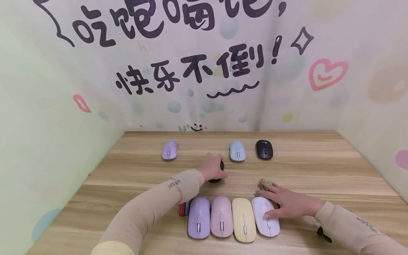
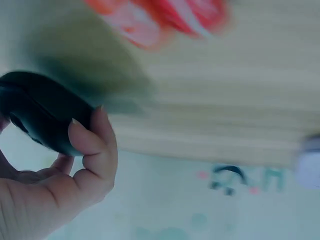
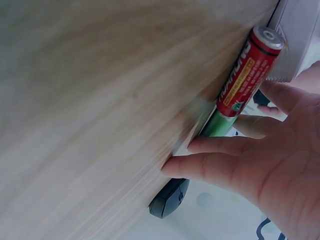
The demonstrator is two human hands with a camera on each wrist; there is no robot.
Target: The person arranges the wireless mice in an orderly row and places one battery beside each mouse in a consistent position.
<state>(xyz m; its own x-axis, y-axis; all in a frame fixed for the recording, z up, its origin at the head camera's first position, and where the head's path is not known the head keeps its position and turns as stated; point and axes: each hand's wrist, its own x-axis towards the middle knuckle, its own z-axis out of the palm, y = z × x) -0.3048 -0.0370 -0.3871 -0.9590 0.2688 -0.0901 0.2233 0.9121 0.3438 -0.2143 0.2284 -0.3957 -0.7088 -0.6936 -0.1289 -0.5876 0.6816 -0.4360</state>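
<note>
My left hand (image 1: 211, 167) grips a black mouse (image 2: 45, 107) by its sides over the middle of the table; in the head view the hand covers most of it. Fingers spread, my right hand (image 1: 288, 202) lies by the white mouse (image 1: 267, 223), its thumb over that mouse. The right wrist view has a red battery (image 3: 250, 75) beside the pale mouse, end to end with a green one (image 3: 218, 125) near the fingers. Left of the white mouse stand a cream mouse (image 1: 244, 221), a pink mouse (image 1: 222, 217) and a purple mouse (image 1: 199, 217), side by side.
Farther back sit a lilac mouse (image 1: 170, 150), a light blue mouse (image 1: 237, 151) and another black mouse (image 1: 264, 149). Slim red and blue objects (image 1: 182, 209) lie left of the row. A small black item (image 1: 324, 234) is by the right forearm. Printed curtains surround the wooden table (image 1: 127, 159).
</note>
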